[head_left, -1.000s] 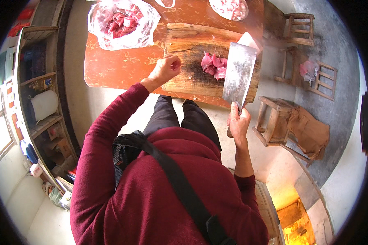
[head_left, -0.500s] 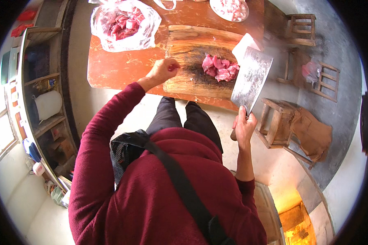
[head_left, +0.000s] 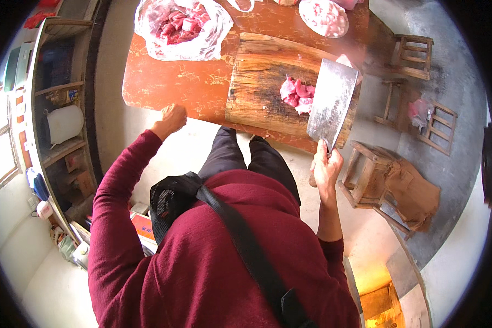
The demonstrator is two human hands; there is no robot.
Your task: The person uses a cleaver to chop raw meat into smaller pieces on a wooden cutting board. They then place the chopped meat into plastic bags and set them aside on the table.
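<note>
My right hand (head_left: pixel 327 168) grips the handle of a broad cleaver (head_left: pixel 332 101). Its wide blade hangs over the right part of a wooden chopping board (head_left: pixel 257 60), hiding what lies beneath. Several pieces of raw red meat (head_left: pixel 296 93) rest on the board, left of the blade and partly covered by it. A pale whitish piece (head_left: pixel 344 61) shows past the blade's far end. My left hand (head_left: pixel 172 119) is closed, fingers curled, at the table's front edge left of the board; whether it holds anything is hidden.
On the reddish table (head_left: pixel 175 82) stand an open plastic bag (head_left: pixel 216 41) of cut meat at far left and a white plate (head_left: pixel 333 34) of pale pieces at far right. Wooden stools (head_left: pixel 361 169) stand to the right, a shelf unit (head_left: pixel 65 158) to the left. A fire (head_left: pixel 385 314) glows at lower right.
My left hand has moved left and back from the board's left edge to the table's front edge. The cleaver has shifted slightly and now covers part of the meat. The whole view has shifted a little.
</note>
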